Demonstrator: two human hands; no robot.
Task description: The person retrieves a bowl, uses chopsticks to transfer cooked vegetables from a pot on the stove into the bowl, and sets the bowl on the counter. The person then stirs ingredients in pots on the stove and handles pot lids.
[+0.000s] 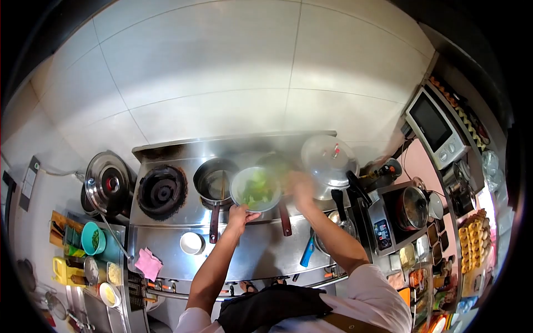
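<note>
A whitish bowl (236, 198) with leafy greens (259, 187) in it is held over the stove, between two burners. My left hand (239, 216) grips the bowl at its near left edge, fingers curled under it. To the right of the bowl, my right hand (301, 187) is smeared by motion, so its fingers do not show clearly. Behind the bowl, a pan is mostly hidden by it and by blur; its dark red handle (285, 219) points toward me. On the left burner of this pair, a saucepan (210, 186) has a thin stick or utensil standing in it.
A lidded pot (330, 161) stands right of my right hand. A blackened burner (162, 192) is at left. On the steel counter lie a white cup (191, 243), a pink cloth (148, 263) and a blue-handled tool (307, 251). An induction cooker carries a glass-lidded pot (412, 208).
</note>
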